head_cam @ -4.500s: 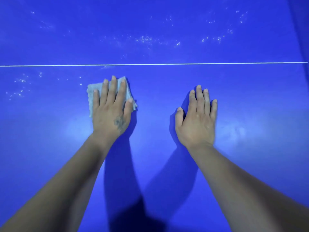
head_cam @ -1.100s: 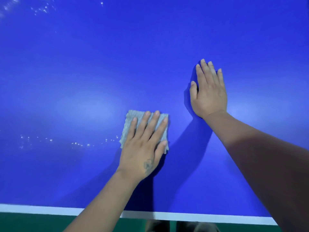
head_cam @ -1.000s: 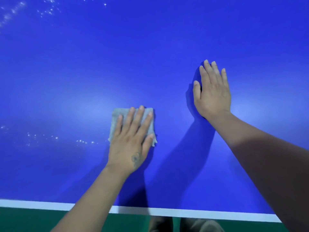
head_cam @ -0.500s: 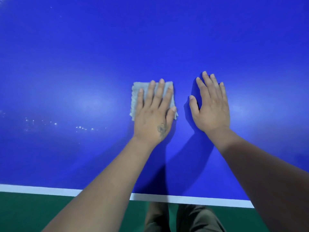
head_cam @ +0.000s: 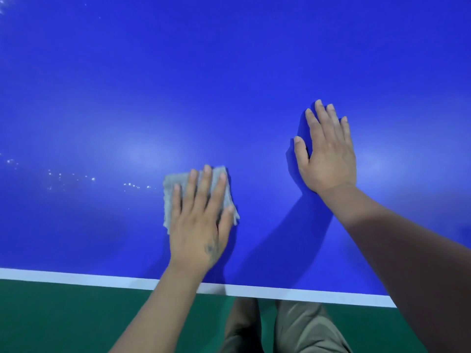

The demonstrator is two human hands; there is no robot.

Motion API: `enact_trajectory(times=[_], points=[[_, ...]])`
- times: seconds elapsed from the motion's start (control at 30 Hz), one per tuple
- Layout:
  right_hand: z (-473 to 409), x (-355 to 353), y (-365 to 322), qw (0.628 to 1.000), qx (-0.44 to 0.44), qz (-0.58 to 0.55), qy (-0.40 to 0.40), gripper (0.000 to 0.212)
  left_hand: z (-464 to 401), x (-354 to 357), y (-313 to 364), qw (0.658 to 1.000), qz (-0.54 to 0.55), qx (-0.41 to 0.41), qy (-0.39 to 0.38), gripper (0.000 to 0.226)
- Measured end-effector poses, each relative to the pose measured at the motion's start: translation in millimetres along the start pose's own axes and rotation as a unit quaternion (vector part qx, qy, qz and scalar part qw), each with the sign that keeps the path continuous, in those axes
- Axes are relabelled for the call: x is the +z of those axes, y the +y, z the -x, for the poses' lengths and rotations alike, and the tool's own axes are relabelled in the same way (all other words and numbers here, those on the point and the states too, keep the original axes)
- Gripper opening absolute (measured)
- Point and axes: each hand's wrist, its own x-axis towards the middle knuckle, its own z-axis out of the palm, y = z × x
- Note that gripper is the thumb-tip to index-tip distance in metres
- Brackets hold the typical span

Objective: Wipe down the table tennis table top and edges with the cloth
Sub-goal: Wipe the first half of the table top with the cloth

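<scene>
Grey cloth (head_cam: 196,197) under flat left hand (head_cam: 198,225)

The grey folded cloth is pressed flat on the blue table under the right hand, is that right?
Not quite. The head view shows the grey folded cloth pressed flat on the blue table under the left hand; the right hand lies bare on the table.

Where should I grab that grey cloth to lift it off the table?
Pinch the cloth at its bare left edge, coming from the left. It lies flat on the table under the left hand, whose straight fingers cover the rest.
</scene>
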Motion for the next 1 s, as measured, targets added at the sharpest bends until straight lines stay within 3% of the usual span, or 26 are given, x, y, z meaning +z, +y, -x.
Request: enact_trajectory(times=[0.17,0.4,0.6,0.73,0.8,1.0], points=[[0.1,0.5,0.0,1.0,0.003,0.002,0.002,0.062,-80.9,2.1,10.6,0.996,0.01,-0.089,0.021,0.065],[0.6,1.5,0.0,1.0,0.001,-0.008,0.009,0.061,-30.0,14.6,82.1,0.998,0.01,0.058,0.001,0.065],[1.6,1.0,-1.1,1.0,0.004,0.005,-0.004,0.062,56.1,18.1,65.2,0.997,0.023,0.075,-0.022,0.065],[17.6,-3.8,-27.1,0.999,0.042,-0.002,0.02,0.062,90.5,13.6,29.4,0.999,0.003,0.031,-0.028,0.068],[35.4,-2.6,-48.4,0.999,0.019,-0.022,0.026,0.061,85.3,9.5,8.3,1.0,-0.002,-0.014,-0.019,0.068],[45.6,13.0,-88.7,0.999,-0.031,-0.007,-0.019,0.06,-6.3,-0.1,-38.9,0.989,-0.006,-0.146,0.026,0.066]])
